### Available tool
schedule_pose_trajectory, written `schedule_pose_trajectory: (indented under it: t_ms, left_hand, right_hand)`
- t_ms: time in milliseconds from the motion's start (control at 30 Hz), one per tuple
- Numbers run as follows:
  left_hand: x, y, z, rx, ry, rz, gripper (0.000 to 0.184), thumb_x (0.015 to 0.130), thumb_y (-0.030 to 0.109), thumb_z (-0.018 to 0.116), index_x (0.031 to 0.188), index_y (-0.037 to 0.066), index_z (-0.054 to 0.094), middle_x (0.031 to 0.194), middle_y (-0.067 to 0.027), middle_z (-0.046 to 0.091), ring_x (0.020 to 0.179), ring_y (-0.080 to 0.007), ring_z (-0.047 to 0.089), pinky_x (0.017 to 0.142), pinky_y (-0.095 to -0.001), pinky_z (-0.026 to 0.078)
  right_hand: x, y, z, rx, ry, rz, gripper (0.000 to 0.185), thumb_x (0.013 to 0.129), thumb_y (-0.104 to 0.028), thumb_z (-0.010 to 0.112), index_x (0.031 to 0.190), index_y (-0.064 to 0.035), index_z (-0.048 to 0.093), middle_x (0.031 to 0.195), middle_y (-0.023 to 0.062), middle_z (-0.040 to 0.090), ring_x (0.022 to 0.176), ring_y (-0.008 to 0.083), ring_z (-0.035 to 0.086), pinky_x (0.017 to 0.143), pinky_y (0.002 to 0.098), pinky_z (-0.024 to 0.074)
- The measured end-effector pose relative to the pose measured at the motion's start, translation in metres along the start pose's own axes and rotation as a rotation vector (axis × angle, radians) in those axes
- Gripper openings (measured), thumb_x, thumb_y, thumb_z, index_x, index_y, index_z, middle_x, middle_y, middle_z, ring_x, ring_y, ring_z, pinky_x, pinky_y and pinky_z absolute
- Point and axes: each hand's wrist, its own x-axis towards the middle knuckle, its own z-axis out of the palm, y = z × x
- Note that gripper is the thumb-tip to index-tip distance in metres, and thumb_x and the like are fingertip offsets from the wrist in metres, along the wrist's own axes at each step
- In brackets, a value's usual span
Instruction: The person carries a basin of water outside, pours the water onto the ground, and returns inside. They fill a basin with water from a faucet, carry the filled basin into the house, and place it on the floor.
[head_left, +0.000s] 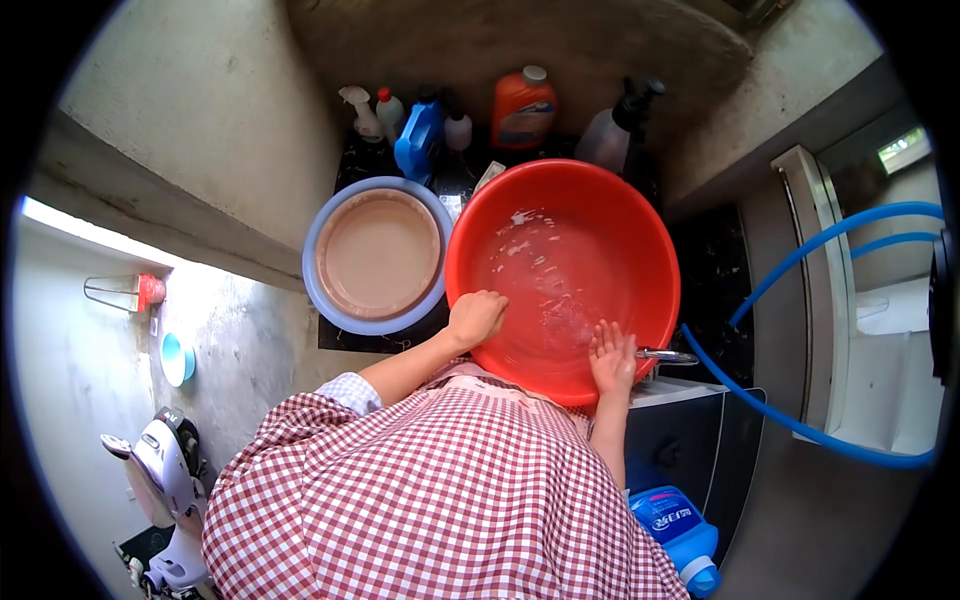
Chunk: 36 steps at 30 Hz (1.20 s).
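Observation:
A large red basin in front of me holds shallow, slightly foamy water. Over its near-left rim is my left hand, with the fingers curled closed. Its back faces up and hides whatever may be inside; I cannot tell if it touches the rim. My right hand is open at the near-right rim, wet palm up and fingers spread. Just right of it, a shiny metal spout reaches over the rim. Left of the red basin sits a blue basin, with a round pan of cloudy brownish liquid inside.
Along the back wall stand a white spray bottle, a blue jug, an orange bottle and a pump sprayer. A blue hose loops at right. A blue detergent bottle is low right; a scooter stands lower left.

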Motion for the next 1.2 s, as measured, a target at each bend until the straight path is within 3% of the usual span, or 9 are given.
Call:
schedule_pose_trajectory:
  t_ms: [233,400,667,767,1200]
  left_hand:
    - [-0.002,-0.001,0.006,0.034,0.005,-0.057,0.009,0.069,0.016,0.053,0.069,0.007,0.056,0.069,-0.0118,0.057,0.065,-0.0292,0.057,0.058,-0.0423,0.046]
    - [-0.002,0.005,-0.004,0.023,-0.018,0.002,0.016,0.075,0.019,0.051,0.078,0.007,0.061,0.074,-0.0109,0.061,0.070,-0.0270,0.059,0.060,-0.0401,0.048]
    - [-0.003,0.008,-0.005,0.011,0.015,0.031,0.015,0.076,0.018,0.049,0.075,0.007,0.059,0.072,-0.0103,0.061,0.069,-0.0262,0.060,0.058,-0.0404,0.048]
    - [-0.003,0.005,-0.002,0.041,-0.068,-0.011,0.020,0.075,0.020,0.051,0.086,0.008,0.063,0.081,-0.0094,0.062,0.076,-0.0257,0.060,0.063,-0.0386,0.049]
    - [-0.005,0.007,-0.004,0.021,0.006,0.021,0.015,0.073,0.017,0.050,0.077,0.006,0.060,0.075,-0.0107,0.061,0.072,-0.0268,0.060,0.061,-0.0394,0.049]
  right_hand:
    - [0.006,0.004,-0.011,-0.021,0.041,-0.027,0.045,0.085,-0.043,0.049,0.115,-0.0094,0.051,0.116,0.0088,0.052,0.105,0.0213,0.048,0.090,0.0351,0.0386]
    - [0.005,0.005,-0.014,-0.010,0.071,-0.050,0.040,0.084,-0.044,0.051,0.106,-0.0100,0.054,0.109,0.0075,0.056,0.097,0.0208,0.053,0.082,0.0346,0.0433]
    - [0.001,0.005,-0.005,-0.010,0.093,-0.059,0.041,0.083,-0.043,0.052,0.106,-0.0094,0.053,0.108,0.0075,0.055,0.096,0.0200,0.052,0.081,0.0335,0.0431]
    - [0.005,0.005,-0.007,-0.012,0.092,-0.061,0.041,0.083,-0.044,0.052,0.106,-0.0092,0.053,0.108,0.0074,0.055,0.096,0.0198,0.052,0.081,0.0333,0.0430]
    - [0.002,0.006,-0.004,-0.023,0.097,-0.061,0.041,0.081,-0.044,0.054,0.104,-0.0096,0.053,0.105,0.0064,0.056,0.093,0.0188,0.052,0.079,0.0332,0.0431]
